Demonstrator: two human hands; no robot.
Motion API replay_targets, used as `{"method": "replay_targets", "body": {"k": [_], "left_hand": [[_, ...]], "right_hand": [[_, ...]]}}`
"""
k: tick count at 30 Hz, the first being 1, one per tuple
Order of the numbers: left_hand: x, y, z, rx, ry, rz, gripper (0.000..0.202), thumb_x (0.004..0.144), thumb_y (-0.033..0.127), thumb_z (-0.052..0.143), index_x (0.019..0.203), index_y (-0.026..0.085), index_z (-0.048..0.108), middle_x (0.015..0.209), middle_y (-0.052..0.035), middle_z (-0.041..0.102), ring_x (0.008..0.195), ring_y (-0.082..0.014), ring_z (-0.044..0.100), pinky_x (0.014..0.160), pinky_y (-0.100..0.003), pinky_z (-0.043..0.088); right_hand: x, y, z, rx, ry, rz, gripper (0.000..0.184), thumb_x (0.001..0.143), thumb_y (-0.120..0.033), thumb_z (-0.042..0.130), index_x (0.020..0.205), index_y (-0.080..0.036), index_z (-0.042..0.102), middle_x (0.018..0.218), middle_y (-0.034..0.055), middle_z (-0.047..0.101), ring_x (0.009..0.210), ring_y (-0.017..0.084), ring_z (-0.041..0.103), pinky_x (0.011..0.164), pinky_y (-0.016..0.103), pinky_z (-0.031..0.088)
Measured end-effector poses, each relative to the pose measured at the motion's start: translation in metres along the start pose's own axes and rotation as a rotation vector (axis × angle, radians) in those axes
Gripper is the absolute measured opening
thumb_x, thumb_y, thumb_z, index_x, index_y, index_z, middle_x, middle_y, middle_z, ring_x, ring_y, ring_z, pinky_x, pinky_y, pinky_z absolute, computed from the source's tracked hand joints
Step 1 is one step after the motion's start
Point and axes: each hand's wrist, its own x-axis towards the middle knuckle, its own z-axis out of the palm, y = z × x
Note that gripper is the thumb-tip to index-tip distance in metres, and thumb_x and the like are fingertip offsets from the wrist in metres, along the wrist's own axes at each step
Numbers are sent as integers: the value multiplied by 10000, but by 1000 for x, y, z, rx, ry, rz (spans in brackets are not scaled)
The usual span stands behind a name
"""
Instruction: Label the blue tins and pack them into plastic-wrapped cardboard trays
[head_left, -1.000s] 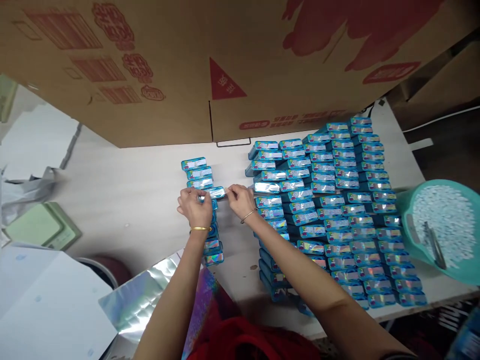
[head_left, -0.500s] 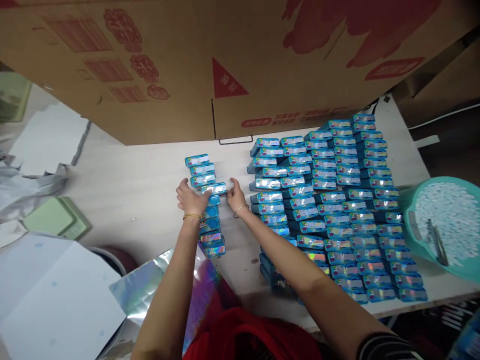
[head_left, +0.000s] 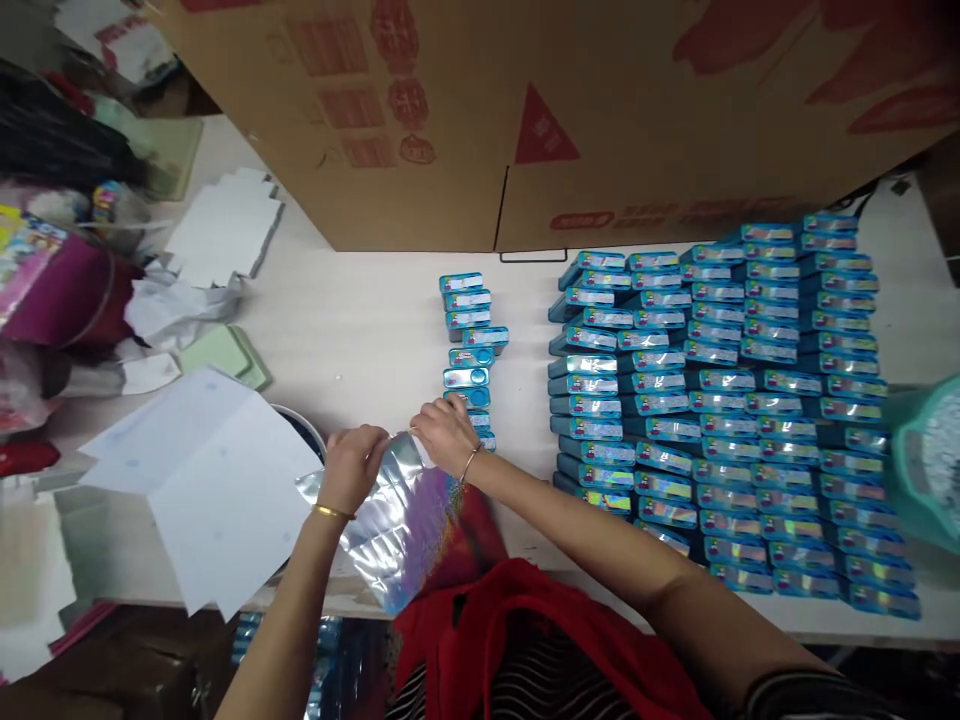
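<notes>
A shiny silver-and-purple holographic sheet (head_left: 397,520) slants up from the table's front edge near my body. My left hand (head_left: 352,465) pinches its upper left edge. At the upper right edge, my right hand (head_left: 444,437) is closed with fingertips together. A thin white strip shows by those fingertips; whether it is part of the sheet I cannot tell. Just beyond my right hand runs a short column of small blue boxes (head_left: 466,318). The far ones carry shiny labels on top, while some nearer ones, like this blue box (head_left: 471,357), show a round mark.
Many labelled blue boxes (head_left: 720,400) stand in rows on the right. A turquoise basket (head_left: 911,465) of small white pieces is at the far right. The large cardboard carton (head_left: 420,210) forms a wall behind. White sheets (head_left: 225,480) lie over a round container at left.
Both hands have left the column of blue boxes and come back toward my body, onto the holographic sheet, which is now raised. The view has shifted left.
</notes>
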Motion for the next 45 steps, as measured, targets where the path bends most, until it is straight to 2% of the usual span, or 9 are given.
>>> {"method": "replay_targets", "body": {"k": [9,16,21,24,28,30,33,39,45], "left_hand": [[-8,20,17,164,177,165,258,908,203,432,1018,235,663,1030,-84,689,891,-238,594,762,-382,383],[-27,27,33,140,238,187,278,902,146,431,1076,219,634,1189,-96,643,1030,-239,589,919,-406,364],[-64,57,24,-106,275,145,88,871,213,533,879,199,619,1027,-84,670,938,-217,595,817,-364,413],[-74,77,5,-435,437,-76,48,845,243,592,827,198,593,832,-27,650,809,-163,593,771,-315,428],[-48,90,-12,-960,711,-479,158,768,300,681,794,185,576,731,16,599,705,-116,568,693,-248,451],[-28,92,-11,-1140,731,-584,213,716,317,721,769,179,567,700,27,592,679,-104,563,673,-229,447],[-3,97,-1,-1275,680,-648,257,653,322,758,740,173,567,687,31,596,668,-97,562,658,-216,437],[47,108,31,-1261,554,-610,240,653,334,741,724,168,583,679,17,597,656,-108,551,655,-232,436],[115,115,58,-928,666,-382,138,730,286,657,712,183,566,750,5,545,739,-134,533,752,-282,448]], "right_hand": [[2,-3,-3,-57,-100,69,289,987,-220,366,904,-147,634,925,72,635,913,197,509,852,342,242],[0,-1,4,-90,-83,90,294,986,-223,365,900,-150,636,926,76,637,919,200,514,850,353,244],[2,5,11,-72,-73,68,279,975,-232,406,874,-152,654,922,91,640,953,217,509,869,374,274],[-5,9,12,111,117,32,273,972,-309,426,957,-168,660,1069,103,630,1064,235,491,917,390,298],[-29,5,2,598,419,13,499,981,-518,254,1033,-196,630,1070,92,620,1050,214,527,919,379,376],[-43,0,-4,762,427,44,543,944,-605,270,993,-201,630,975,73,630,964,209,556,870,366,409],[-54,-3,-9,819,449,206,420,866,-598,488,861,-200,624,848,34,608,825,188,551,779,327,424],[-43,35,-25,800,582,342,287,898,-399,498,690,-207,549,683,-11,550,701,158,514,709,291,405],[-19,95,-52,396,578,424,244,895,-317,506,688,-209,575,711,-5,583,772,174,525,814,335,334]]}}
